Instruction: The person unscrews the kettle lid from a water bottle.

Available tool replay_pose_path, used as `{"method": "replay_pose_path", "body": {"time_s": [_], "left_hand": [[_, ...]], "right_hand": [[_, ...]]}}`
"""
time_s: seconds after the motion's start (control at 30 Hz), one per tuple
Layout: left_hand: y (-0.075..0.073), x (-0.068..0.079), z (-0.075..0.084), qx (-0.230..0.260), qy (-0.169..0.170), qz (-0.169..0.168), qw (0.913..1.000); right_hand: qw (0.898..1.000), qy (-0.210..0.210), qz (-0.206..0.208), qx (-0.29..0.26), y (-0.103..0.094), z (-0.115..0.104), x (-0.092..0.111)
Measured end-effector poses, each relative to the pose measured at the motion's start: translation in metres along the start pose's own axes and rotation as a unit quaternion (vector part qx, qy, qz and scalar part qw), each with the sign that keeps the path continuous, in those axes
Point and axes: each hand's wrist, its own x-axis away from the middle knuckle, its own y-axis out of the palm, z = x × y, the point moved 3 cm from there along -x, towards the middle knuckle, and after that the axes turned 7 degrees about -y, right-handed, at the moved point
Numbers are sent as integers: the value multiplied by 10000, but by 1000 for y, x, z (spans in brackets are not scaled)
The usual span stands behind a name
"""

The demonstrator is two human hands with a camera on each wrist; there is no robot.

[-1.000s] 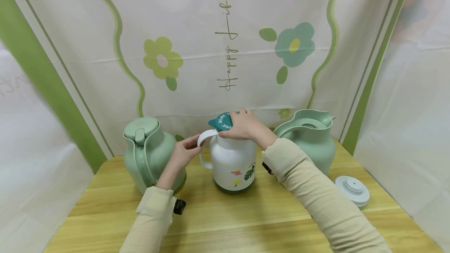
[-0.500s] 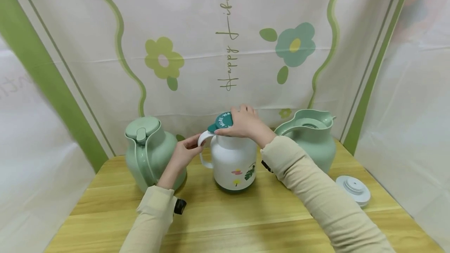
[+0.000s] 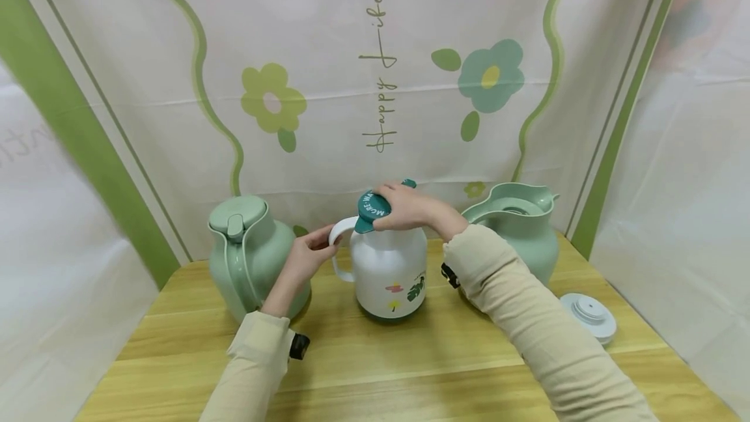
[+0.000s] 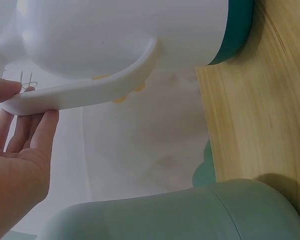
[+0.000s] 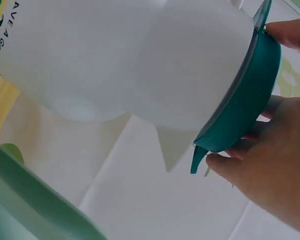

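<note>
Gripped by the right hand (image 3: 407,208), the teal lid (image 3: 372,204) atop the white jug (image 3: 388,262) had turned, its tab (image 3: 363,226) swung nearer the person; the left hand (image 3: 307,255) still pinched the jug's handle (image 4: 79,95).

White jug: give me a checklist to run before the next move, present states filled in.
1. White jug upright on the table: ok.
2. Left grip pinching the handle: ok.
3. Right grip holding the teal lid: ok.
4. Teal lid seated on the jug, not lifted off: ok.
5. Teal lid fully tightened: cannot tell.
6. Pale round lid lying clear of the white jug: ok.
</note>
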Motion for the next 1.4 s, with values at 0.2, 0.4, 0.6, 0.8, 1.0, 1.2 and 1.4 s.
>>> {"method": "replay_pose_path", "body": {"time_s": [0.2, 0.4, 0.6, 0.8, 1.0, 1.2, 1.4], "left_hand": [[1, 0, 1, -18, 6, 63, 10000], [2, 0, 1, 20, 26, 68, 10000], [2, -1, 0, 10, -38, 91, 10000], [2, -1, 1, 4, -49, 79, 10000], [1, -2, 1, -14, -13, 67, 10000], [3, -1, 1, 14, -4, 42, 10000], [2, 0, 2, 97, -21, 35, 9999]], "right_hand": [[9949, 718, 523, 479, 11, -3, -1], [9879, 1210, 657, 712, 17, -8, -2], [9902, 1164, 481, 598, 18, -9, -2], [9930, 1093, 277, 343, 14, -9, -1], [9953, 965, 20, 17, 11, -6, 2], [9978, 566, -341, -75, 7, -3, 3], [9935, 1068, 377, 138, 11, -9, -1]]}}
